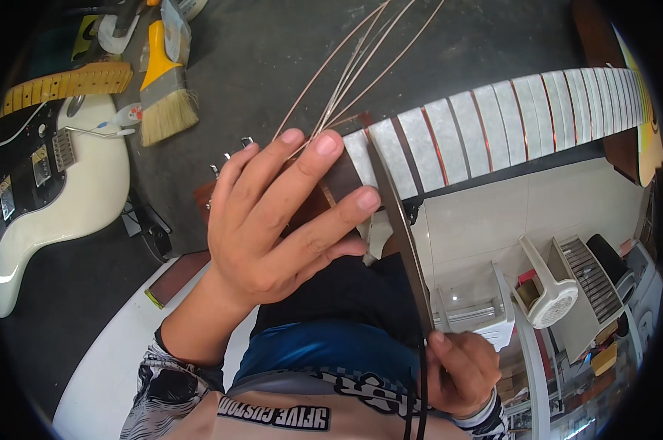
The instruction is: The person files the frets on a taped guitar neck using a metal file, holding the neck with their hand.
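A guitar neck runs from the middle to the upper right. Pale masking tape covers its fretboard, with narrow strips showing at the frets, several of them coppery. Across the headstock end lies a long, flat dark file, its far tip over the tape by the first frets. My right hand is closed around the file's near end, low on the right. My left hand rests over the headstock with its fingers spread, holding nothing; its fingertips are beside the file. Most of the headstock is hidden under that hand; a few tuners show.
Loose guitar strings fan upward from the headstock. At left are a white electric guitar and a paintbrush with a yellow handle. A guitar body edges in at far right, above a white handled appliance and a rack.
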Demonstrator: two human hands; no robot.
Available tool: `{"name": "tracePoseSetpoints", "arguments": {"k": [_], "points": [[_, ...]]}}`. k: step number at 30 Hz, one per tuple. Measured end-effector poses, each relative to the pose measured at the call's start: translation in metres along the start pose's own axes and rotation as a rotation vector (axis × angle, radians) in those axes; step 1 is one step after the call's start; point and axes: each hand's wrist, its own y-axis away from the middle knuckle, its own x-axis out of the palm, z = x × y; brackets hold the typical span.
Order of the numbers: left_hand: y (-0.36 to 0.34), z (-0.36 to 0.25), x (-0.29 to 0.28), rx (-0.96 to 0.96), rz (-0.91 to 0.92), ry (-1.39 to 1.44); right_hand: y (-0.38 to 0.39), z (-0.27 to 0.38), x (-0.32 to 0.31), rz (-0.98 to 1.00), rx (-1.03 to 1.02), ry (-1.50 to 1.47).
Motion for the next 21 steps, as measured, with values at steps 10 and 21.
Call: {"name": "tracePoseSetpoints", "arguments": {"k": [10,21], "points": [[0.002,0.003,-0.001,0.01,0.004,-0.006,-0.08,0.003,0.02,-0.034,0.004,-0.008],[0.0,0.002,0.004,0.061,-0.042,-0.044,0.03,-0.009,0.002,-0.037,-0.005,0.025]]}}
